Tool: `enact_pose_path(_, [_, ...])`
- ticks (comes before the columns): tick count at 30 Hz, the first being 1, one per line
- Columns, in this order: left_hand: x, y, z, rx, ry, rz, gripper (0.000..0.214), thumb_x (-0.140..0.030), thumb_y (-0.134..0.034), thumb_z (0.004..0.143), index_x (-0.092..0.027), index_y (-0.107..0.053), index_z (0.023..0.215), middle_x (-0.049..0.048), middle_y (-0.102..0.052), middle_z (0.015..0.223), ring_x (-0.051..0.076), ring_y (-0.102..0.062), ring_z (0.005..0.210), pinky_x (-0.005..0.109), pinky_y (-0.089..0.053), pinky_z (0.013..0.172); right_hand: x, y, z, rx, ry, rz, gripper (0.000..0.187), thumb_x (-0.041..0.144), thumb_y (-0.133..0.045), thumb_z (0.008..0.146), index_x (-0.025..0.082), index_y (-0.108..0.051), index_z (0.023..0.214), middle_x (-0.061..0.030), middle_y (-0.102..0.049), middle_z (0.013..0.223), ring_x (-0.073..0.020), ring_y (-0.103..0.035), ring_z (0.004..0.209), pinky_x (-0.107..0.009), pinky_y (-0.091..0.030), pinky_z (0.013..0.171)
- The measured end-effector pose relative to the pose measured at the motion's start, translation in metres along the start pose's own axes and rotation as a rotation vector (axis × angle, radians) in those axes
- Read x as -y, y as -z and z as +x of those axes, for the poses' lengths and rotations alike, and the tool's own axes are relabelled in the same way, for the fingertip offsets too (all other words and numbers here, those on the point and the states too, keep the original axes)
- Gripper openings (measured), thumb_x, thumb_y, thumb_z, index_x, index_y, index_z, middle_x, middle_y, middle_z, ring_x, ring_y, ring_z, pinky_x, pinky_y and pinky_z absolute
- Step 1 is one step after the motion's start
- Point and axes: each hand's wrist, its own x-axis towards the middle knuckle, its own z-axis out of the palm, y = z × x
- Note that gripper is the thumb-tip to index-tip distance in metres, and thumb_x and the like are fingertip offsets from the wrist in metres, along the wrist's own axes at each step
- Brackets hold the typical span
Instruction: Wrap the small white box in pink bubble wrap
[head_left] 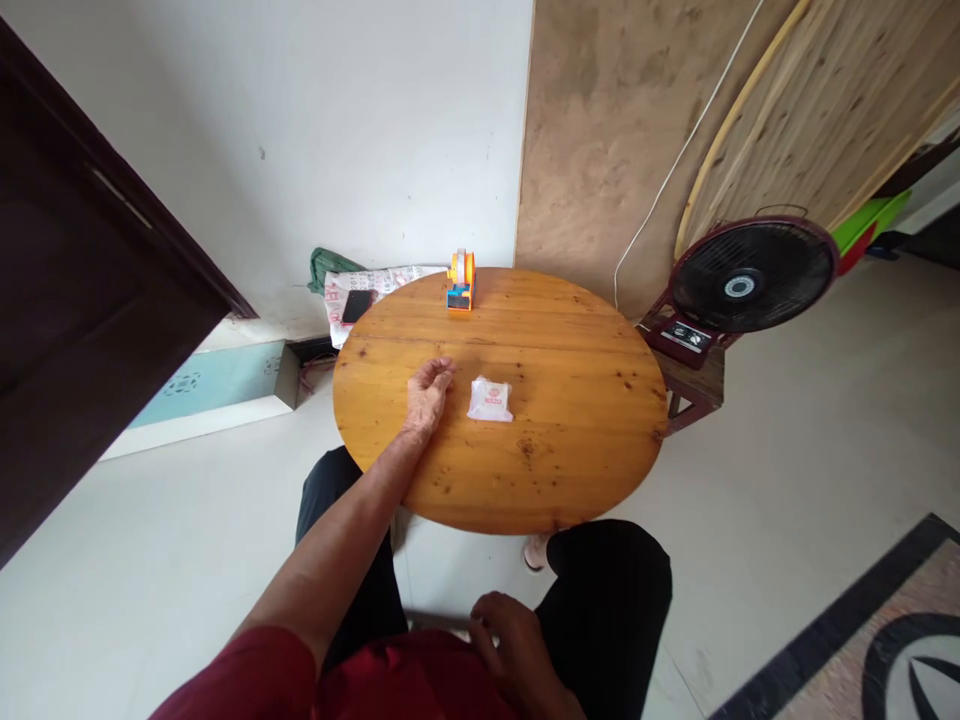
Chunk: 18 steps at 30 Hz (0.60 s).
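My left hand (pixel 429 393) rests on the oval wooden table (pixel 585 400), its fingers curled in and the fingertips close to the thumb. Whether anything small sits between them, I cannot make out. Just to its right, apart from it, lies a small white packet (pixel 490 398) in thin, crinkled plastic with red print on top. Down by my lap hangs my right hand (pixel 512 640), fingers loosely bent and a little apart, with nothing seen in it. An orange and blue tape dispenser (pixel 461 285) with a roll of tape stands at the table's far edge.
Behind the table's left side, a dark phone (pixel 358 306) lies on a printed white bag (pixel 397 278), near a green cloth (pixel 330 265). To the right, a dark red fan (pixel 742 285) stands on a wooden stool (pixel 701 385). A white wall (pixel 360 130) rises behind.
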Motion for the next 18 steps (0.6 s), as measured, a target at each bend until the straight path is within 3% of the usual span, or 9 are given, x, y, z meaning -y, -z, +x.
enact_pose_path(3, [0.002,0.003,0.001,0.026,-0.031,0.011,0.033,-0.039,-0.071,0.065,-0.016,-0.064,0.087,0.0014,-0.066,0.081,0.013,-0.061,0.076,0.023,-0.047,0.066,-0.015,-0.01,-0.008,0.294,-0.212,-0.186,0.019,0.023,-0.051,0.092,0.022,-0.066,0.081,-0.0054,-0.071,0.083,-0.021,-0.068,0.076,-0.027,-0.046,0.066])
enact_pose_path(5, [0.004,0.004,0.002,0.044,-0.044,0.019,0.027,-0.035,-0.071,0.068,-0.016,-0.064,0.085,0.0002,-0.064,0.077,0.013,-0.061,0.075,0.023,-0.047,0.066,-0.017,-0.008,-0.01,0.383,-0.28,-0.221,0.022,0.025,-0.049,0.094,0.02,-0.068,0.086,-0.0066,-0.071,0.089,-0.021,-0.068,0.082,-0.027,-0.047,0.07])
enact_pose_path(12, [0.015,0.003,0.009,0.089,-0.103,0.109,0.017,-0.023,-0.07,0.077,-0.013,-0.062,0.088,0.0023,-0.066,0.085,0.014,-0.064,0.087,0.027,-0.051,0.085,-0.017,0.006,-0.016,0.456,-0.306,-0.263,0.024,0.03,-0.048,0.097,0.02,-0.068,0.107,-0.0077,-0.071,0.105,-0.0207,-0.067,0.092,-0.029,-0.047,0.078])
enact_pose_path(18, [0.014,0.001,0.004,0.099,-0.128,0.112,0.013,-0.017,-0.061,0.076,-0.013,-0.062,0.089,0.0016,-0.067,0.084,0.012,-0.063,0.082,0.026,-0.051,0.084,-0.013,0.005,-0.027,0.392,-0.334,-0.249,0.025,0.026,-0.049,0.096,0.019,-0.069,0.11,-0.0072,-0.071,0.104,-0.0204,-0.068,0.093,-0.029,-0.048,0.08])
